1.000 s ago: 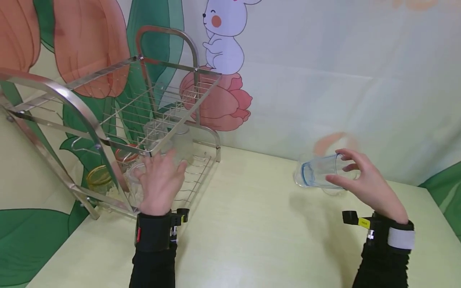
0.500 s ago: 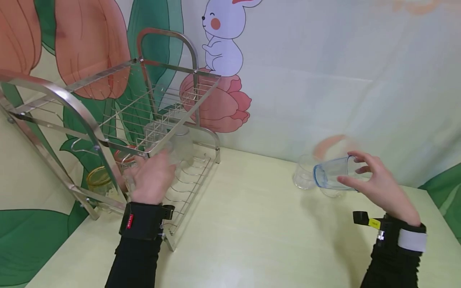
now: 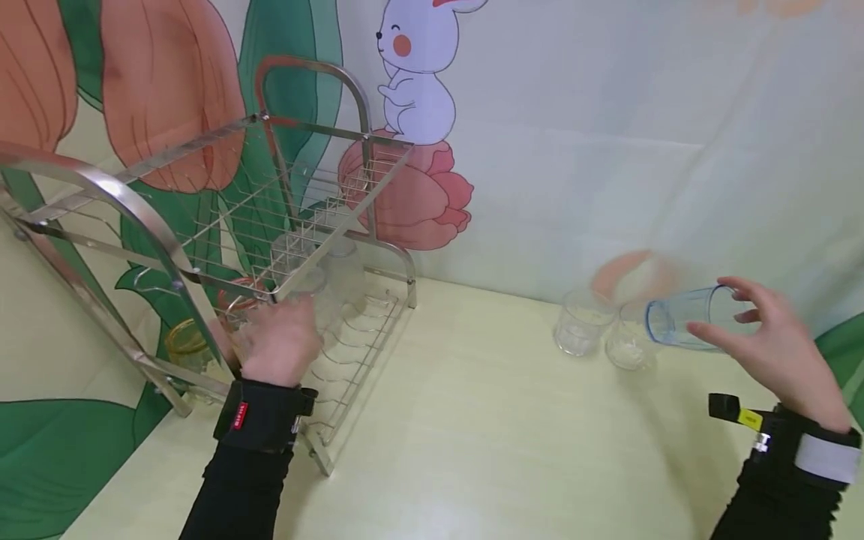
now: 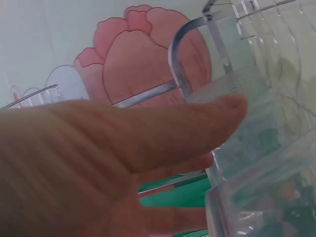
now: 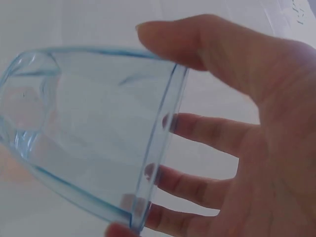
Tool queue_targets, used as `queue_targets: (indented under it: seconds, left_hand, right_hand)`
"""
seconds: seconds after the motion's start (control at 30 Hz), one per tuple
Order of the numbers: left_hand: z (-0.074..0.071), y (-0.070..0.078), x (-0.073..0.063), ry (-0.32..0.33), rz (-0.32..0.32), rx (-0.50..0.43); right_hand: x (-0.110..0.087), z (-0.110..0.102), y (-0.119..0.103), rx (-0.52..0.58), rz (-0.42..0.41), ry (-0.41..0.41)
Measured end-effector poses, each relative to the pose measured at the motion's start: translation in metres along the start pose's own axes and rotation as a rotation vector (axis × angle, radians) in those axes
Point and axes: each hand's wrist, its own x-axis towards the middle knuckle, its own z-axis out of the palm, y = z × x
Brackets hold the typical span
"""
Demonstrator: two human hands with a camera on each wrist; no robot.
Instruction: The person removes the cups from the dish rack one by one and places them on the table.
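In the head view my right hand (image 3: 786, 349) holds a blue-tinted clear tumbler (image 3: 685, 319) on its side above the table, base pointing left. The right wrist view shows thumb and fingers at the tumbler's rim (image 5: 165, 143), some fingertips inside it. At left, my left hand (image 3: 280, 341) reaches under the rack's upper tier, its fingers mostly hidden from the head camera. Seen from the left wrist, the thumb (image 4: 217, 113) lies straight over a frosted clear glass (image 4: 261, 128). Other fingertips end right at the edge of a nearer clear glass (image 4: 261, 197).
A two-tier metal dish rack (image 3: 331, 251) stands at left. On its lower tier are clear glasses, a yellow-tinted glass (image 3: 189, 345) and a red-tinted glass (image 3: 239, 292). Two clear glasses (image 3: 580, 326) stand at the back right of the table (image 3: 472, 420), near the printed wall cloth.
My right hand has carried the blue tumbler rightward, away from the two standing glasses. My left hand has moved slightly left and its wrist has turned at the lower tier.
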Motion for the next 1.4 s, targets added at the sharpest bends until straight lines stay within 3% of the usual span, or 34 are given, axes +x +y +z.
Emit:
queue_targets:
  seconds: [0.2,0.43,0.53,0.67,0.87,1.03,1.13,1.4]
  left_hand:
    - [0.004,0.001,-0.003,0.020,0.038,0.079]
    - [0.005,0.001,-0.003,0.030,0.066,0.110]
    - [0.005,-0.001,-0.003,0.039,0.070,0.088]
    - [0.002,-0.003,-0.002,0.045,0.065,0.034]
    - [0.001,-0.002,-0.001,-0.002,0.028,-0.003]
    - [0.000,-0.001,-0.002,-0.002,0.014,-0.011]
    - [-0.002,-0.002,-0.003,0.007,0.024,-0.014]
    - [-0.008,0.001,-0.010,0.074,0.103,-0.052]
  right_hand:
    - [-0.006,-0.008,0.013,-0.084,0.058,0.090]
    - [-0.002,-0.009,0.030,-0.098,0.272,0.136]
    - [0.002,-0.004,0.036,-0.087,0.316,0.133]
    - [0.010,0.003,0.043,-0.086,0.331,0.137]
    - [0.020,0.012,0.052,-0.076,0.350,0.096]
    - [0.024,0.018,0.059,-0.068,0.295,0.064]
    - [0.025,0.019,0.061,-0.066,0.275,0.044]
    - [0.029,0.026,0.064,-0.081,0.320,0.030]
